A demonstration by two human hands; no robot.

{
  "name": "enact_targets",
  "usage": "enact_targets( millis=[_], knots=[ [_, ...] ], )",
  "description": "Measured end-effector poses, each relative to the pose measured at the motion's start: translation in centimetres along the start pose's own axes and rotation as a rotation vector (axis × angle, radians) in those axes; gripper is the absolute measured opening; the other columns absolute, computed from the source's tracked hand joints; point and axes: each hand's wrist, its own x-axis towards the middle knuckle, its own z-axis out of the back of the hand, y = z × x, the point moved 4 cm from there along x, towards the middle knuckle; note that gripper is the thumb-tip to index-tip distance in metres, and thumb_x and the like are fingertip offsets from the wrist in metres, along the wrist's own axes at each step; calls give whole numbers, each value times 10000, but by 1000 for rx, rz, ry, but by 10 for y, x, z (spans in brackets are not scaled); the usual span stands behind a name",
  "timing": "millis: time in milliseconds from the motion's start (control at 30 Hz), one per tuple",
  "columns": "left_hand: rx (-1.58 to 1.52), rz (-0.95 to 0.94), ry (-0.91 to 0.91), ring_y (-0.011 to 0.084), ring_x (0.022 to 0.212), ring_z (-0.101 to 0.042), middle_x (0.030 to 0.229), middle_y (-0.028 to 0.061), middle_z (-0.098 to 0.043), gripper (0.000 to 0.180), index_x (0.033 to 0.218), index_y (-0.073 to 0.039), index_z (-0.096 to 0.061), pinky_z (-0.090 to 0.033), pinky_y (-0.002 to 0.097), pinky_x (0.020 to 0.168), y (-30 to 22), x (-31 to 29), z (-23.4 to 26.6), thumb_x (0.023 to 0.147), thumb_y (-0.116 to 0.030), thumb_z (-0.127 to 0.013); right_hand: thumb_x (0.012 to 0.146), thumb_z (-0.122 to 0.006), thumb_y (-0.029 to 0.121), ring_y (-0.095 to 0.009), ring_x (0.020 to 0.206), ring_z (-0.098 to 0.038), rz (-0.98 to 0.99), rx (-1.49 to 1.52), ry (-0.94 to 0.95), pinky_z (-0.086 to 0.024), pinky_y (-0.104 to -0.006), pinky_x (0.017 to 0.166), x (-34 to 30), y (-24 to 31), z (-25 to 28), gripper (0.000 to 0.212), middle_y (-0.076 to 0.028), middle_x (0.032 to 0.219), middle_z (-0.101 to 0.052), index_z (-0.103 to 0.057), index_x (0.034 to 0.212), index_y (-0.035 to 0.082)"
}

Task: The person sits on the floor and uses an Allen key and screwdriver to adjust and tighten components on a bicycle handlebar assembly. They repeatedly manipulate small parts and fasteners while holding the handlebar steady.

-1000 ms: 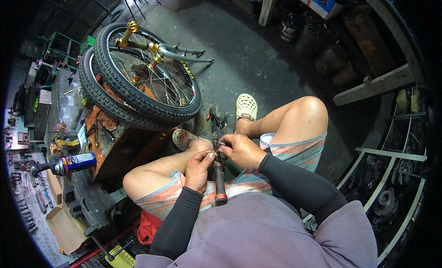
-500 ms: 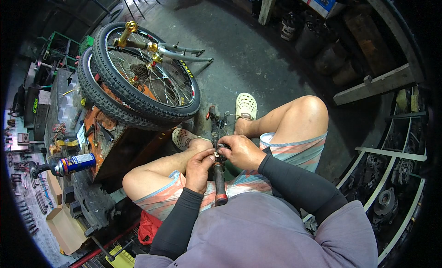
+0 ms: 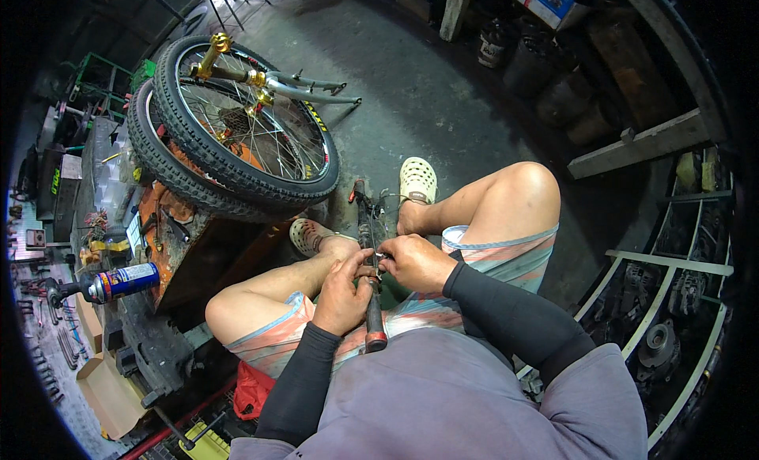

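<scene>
A bicycle handlebar (image 3: 364,216) lies lengthwise between my legs, its black grip with a red end ring (image 3: 375,327) pointing toward my body. My left hand (image 3: 343,294) comes from the left and holds the bar just beyond this grip, thumb and fingers bent around it. Opposite it, my right hand (image 3: 421,264) is closed, its fingertips pinched beside the bar at a small shiny piece too small to name. Thin cables and lever parts show farther along the bar. My fingers hide much of the spot between them.
Two bicycle wheels (image 3: 261,193) lie stacked on a wooden bench at the left, a silver fork with gold parts (image 3: 291,92) on top. A blue spray can (image 3: 126,282) and an open cardboard box (image 3: 111,393) are nearby. A metal rack (image 3: 672,261) stands at the right.
My left fingers have shifted from a fingertip pinch to reaching farther across the handlebar. The right hand stays beside the bar, nearly in place. The whole view has shifted slightly.
</scene>
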Motion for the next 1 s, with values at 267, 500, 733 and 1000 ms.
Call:
enact_targets(
  millis=[267, 500, 733, 1000],
  knots=[
    [133, -109, 32, 385, 1149, -710, 1196, 198, -747, 427, 1347, 22, -630, -434, 500, 1185, -15, -3, 8, 924, -5, -579, 990, -669, 158, -475, 952, -725, -27, 7, 35, -559, -542, 852, 1, 0, -2, 240, -306, 923, -732, -735, 1044, -67],
    [-32, -54, 22, 319, 1163, -740, 1241, 214, -748, 478, 1404, 44, -603, -557, 395, 1048, 2, -2, 3, 926, 25, -591, 983, -671, 157, -481, 950, -722, 15, -25, 40, -555, -552, 848, 6, -4, -8, 234, -306, 914, -730, -730, 1023, -67],
    [-235, 43, 55, 243, 1150, -741, 1225, 190, -764, 540, 1473, 29, -554, -558, 342, 1017, 18, -1, -2, 935, 30, -603, 974, -681, 158, -489, 952, -726, 43, -116, 110, -561, -560, 859, 14, -5, -8, 221, -307, 913, -735, -737, 997, -55],
    [-325, 88, 101, 180, 1134, -718, 1210, 155, -745, 539, 1474, 48, -548, -564, 324, 992, 20, 3, -1, 942, 45, -633, 994, -668, 147, -481, 920, -723, 29, -122, 148, -555, -545, 821, 18, -2, -4, 211, -292, 897, -731, -729, 1075, -38]
  ],
)
